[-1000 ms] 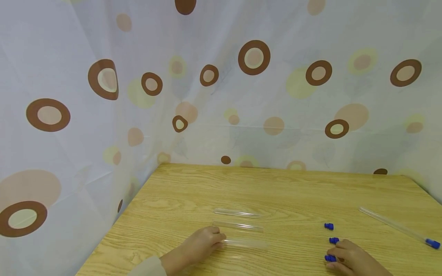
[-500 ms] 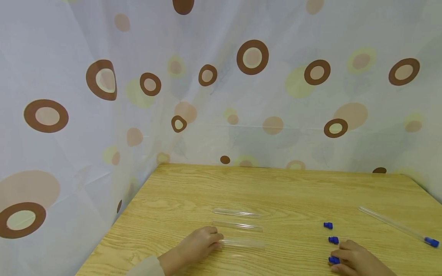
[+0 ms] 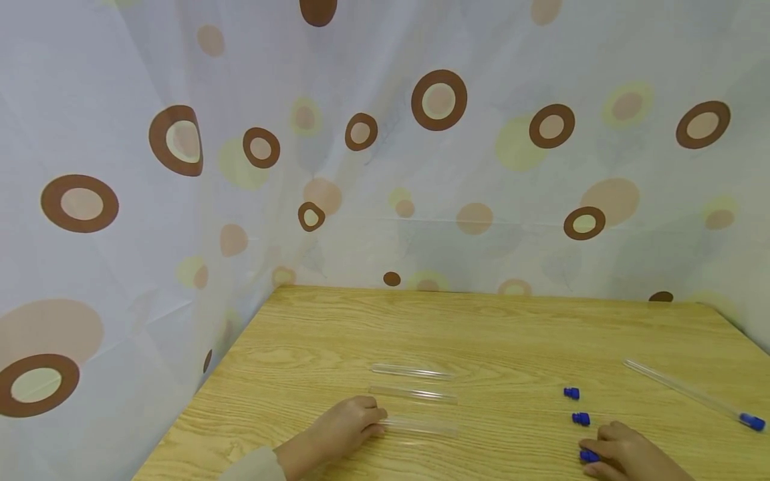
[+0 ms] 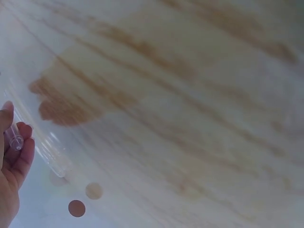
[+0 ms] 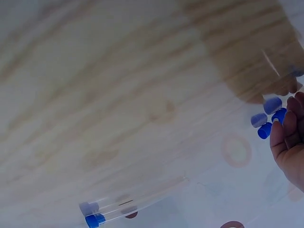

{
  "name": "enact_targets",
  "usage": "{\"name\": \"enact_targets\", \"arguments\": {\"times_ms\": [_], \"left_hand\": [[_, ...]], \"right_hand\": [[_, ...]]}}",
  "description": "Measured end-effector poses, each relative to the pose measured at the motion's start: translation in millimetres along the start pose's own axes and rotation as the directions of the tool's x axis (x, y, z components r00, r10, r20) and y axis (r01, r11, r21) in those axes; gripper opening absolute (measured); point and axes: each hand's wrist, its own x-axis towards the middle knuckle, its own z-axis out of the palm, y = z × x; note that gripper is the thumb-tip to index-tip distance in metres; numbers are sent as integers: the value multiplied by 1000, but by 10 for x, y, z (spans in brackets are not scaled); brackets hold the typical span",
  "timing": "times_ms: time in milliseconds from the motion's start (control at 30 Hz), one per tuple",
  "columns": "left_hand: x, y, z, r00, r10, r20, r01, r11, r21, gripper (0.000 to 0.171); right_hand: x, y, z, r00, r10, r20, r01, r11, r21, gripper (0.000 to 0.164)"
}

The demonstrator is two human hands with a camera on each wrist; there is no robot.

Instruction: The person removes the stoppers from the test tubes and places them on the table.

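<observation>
My left hand (image 3: 345,427) pinches the left end of the nearest clear test tube (image 3: 421,425), at the table's front. In the left wrist view the rounded end of that tube (image 4: 17,143) shows between thumb and fingers. Two more clear tubes lie parallel behind it, the middle tube (image 3: 414,394) and the far tube (image 3: 412,371). Toward the right, my right hand (image 3: 631,454) holds a small blue cap (image 3: 589,455) between thumb and fingers, low over the table or on it; I cannot tell which. Behind it lie a second blue cap (image 3: 580,419) and a third blue cap (image 3: 571,393).
A capped clear tube (image 3: 686,387) with a blue cap at its near end lies slanted at the table's right. The wood-grain table (image 3: 493,334) meets a spotted curtain (image 3: 361,254) at the back and left.
My right hand has drawn the nearest blue cap a little to the right, away from the other caps. My left hand has shifted slightly left with the nearest tube.
</observation>
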Motion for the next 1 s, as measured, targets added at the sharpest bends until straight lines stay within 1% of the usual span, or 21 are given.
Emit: {"name": "enact_targets", "arguments": {"times_ms": [133, 267, 400, 667, 800, 1000], "left_hand": [[-7, -8, 9, 1000, -1, 3, 1, 1000, 0, 17], [-13, -20, 23, 1000, 3, 7, -3, 1000, -1, 16], [-13, -33, 40, 1000, 10, 5, -10, 1000, 4, 16], [7, -52, 73, 1000, 23, -16, -22, 999, 35, 13], [8, -49, 67, 1000, 6, 3, -6, 997, 74, 14], [15, -36, 48, 999, -31, 31, 28, 995, 97, 14]], "right_hand": [[-12, -6, -2, 1000, -15, -18, 15, 1000, -26, 25], [-10, -10, 4, 999, -27, -40, 26, 999, -30, 25], [-17, -1, 9, 999, -19, -31, 18, 999, -28, 26], [-37, 34, 35, 1000, -18, -5, 18, 998, -63, 30], [-32, 32, 37, 1000, -18, -2, 18, 997, -80, 31], [-14, 21, 23, 1000, -26, -12, 25, 995, -95, 30]]}}
